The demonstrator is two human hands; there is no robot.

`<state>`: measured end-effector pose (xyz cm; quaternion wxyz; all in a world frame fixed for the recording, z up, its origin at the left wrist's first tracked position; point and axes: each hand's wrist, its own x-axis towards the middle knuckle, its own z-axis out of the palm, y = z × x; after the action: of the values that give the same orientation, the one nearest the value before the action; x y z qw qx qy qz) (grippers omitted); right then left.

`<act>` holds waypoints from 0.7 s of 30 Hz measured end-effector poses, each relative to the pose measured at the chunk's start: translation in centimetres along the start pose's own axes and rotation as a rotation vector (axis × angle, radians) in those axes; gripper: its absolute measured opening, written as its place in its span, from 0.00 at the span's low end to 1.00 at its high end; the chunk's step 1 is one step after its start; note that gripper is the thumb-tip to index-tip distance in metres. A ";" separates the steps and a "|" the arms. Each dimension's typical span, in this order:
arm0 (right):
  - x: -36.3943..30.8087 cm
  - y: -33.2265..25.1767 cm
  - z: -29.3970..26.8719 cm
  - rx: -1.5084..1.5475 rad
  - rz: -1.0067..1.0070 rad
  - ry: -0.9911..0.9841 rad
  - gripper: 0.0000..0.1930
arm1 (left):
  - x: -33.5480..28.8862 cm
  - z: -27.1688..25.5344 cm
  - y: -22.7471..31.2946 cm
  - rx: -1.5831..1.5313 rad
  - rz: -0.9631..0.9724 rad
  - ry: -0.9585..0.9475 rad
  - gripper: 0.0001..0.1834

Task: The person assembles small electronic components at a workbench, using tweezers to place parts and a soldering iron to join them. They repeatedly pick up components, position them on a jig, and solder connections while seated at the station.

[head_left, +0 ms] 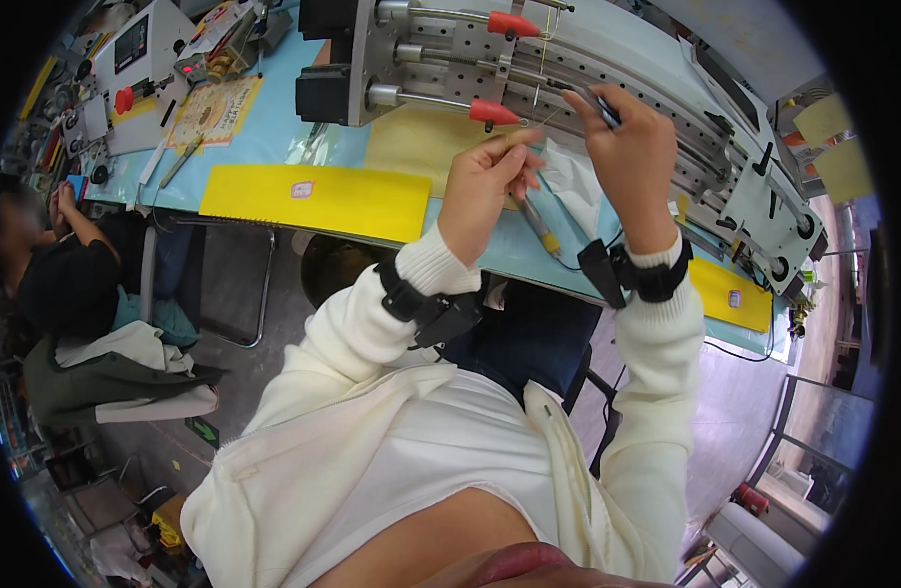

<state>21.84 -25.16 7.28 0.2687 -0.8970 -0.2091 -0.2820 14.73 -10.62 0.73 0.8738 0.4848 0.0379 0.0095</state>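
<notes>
My left hand [489,181] is closed in a pinch, with a thin, pale strand [551,118] running from its fingertips. My right hand [632,147] grips a slim hand tool [605,110] with a dark handle; its tip reaches toward the strand, and its exact kind is hard to make out. Both hands are in front of a metal machine frame [450,54] with steel rods. A red clamp piece [492,112] on the near rod has a small wire hook, just beyond my left hand. Another red clamp piece [512,24] sits on the far rod.
A yellow-handled pen-like tool [541,227] and white tissue [571,184] lie below my hands. Yellow strips [318,201] line the table's front edge. A white machine [142,73] stands at left. Another person [73,255] sits beyond it. Cables hang by the edge.
</notes>
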 end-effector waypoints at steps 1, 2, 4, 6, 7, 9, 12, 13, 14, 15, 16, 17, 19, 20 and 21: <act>0.8 0.4 0.0 -0.002 0.023 -0.171 0.10 | 0.6 0.6 -0.4 -0.030 0.033 0.010 0.16; 1.6 0.9 -0.1 0.005 0.008 -0.319 0.13 | 1.1 1.1 -0.7 -0.061 0.068 0.020 0.16; 2.4 1.3 -0.2 -0.018 0.018 -0.618 0.17 | 1.3 0.9 -0.7 0.027 0.072 0.020 0.13; 1.2 1.2 -0.7 0.087 0.069 -0.332 0.15 | 0.4 -0.2 -0.5 0.185 0.086 0.082 0.09; 0.3 1.1 -1.1 0.114 0.101 -0.181 0.14 | -0.2 -0.8 -0.3 0.263 0.095 0.122 0.08; -1.2 1.0 -2.4 0.223 0.118 -0.061 0.09 | -1.1 -2.5 0.6 0.341 0.162 0.189 0.06; -3.1 0.6 -4.0 0.336 0.168 -0.063 0.07 | -1.3 -4.1 2.5 0.572 0.352 0.325 0.06; -3.5 0.3 -4.4 0.357 0.183 -0.079 0.07 | -1.0 -4.0 3.1 0.713 0.494 0.350 0.05; -3.8 0.1 -4.6 0.374 0.205 -0.088 0.07 | -0.6 -3.9 3.7 0.851 0.636 0.377 0.05; -4.0 -0.2 -4.7 0.407 0.194 -0.089 0.07 | -0.1 -3.6 4.2 0.983 0.776 0.410 0.05; -4.3 -0.5 -4.9 0.435 0.196 -0.087 0.07 | 0.5 -2.9 4.4 1.056 0.887 0.380 0.08; -4.5 -0.9 -5.0 0.454 0.229 -0.091 0.07 | 1.2 -2.1 4.5 1.073 0.935 0.337 0.07; -5.0 -1.3 -5.8 0.463 0.205 -0.090 0.06 | 2.4 -0.7 4.4 1.100 1.032 0.252 0.07; -5.3 -1.4 -6.3 0.462 0.193 -0.079 0.06 | 2.3 -0.2 4.2 1.034 0.917 0.226 0.07; -5.7 -1.4 -6.8 0.460 0.183 -0.068 0.06 | 2.3 -0.2 4.4 0.944 0.890 0.229 0.08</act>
<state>14.09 -29.43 9.03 0.4829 -0.8365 -0.1945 -0.1712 17.08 -8.02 4.27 0.4705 0.7811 -0.0733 0.4038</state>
